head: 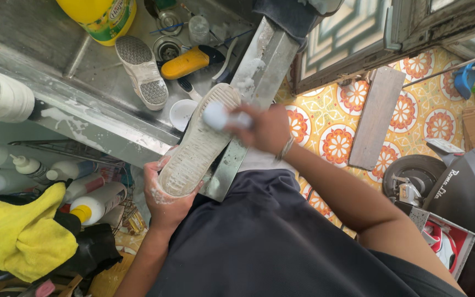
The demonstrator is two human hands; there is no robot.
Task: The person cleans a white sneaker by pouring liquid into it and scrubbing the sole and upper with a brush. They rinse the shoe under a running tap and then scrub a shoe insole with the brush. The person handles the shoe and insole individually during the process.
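Note:
My left hand (163, 201) grips the heel end of a white sneaker (199, 144), held sole-up and soapy over the edge of a steel sink (56, 60). My right hand (265, 127) holds a pale blue brush (218, 116) against the sole near the toe; the hand and brush are blurred. A second white sneaker (141, 70) lies sole-up inside the sink.
In the sink lie a yellow-handled brush (188, 62), a small white bowl (182, 113) and a big yellow detergent bottle (103, 17). White squeeze bottles (92, 203) and a yellow cloth (20, 234) sit at left. A wooden board (377, 115) and a grey scooter (463, 192) stand on the patterned floor at right.

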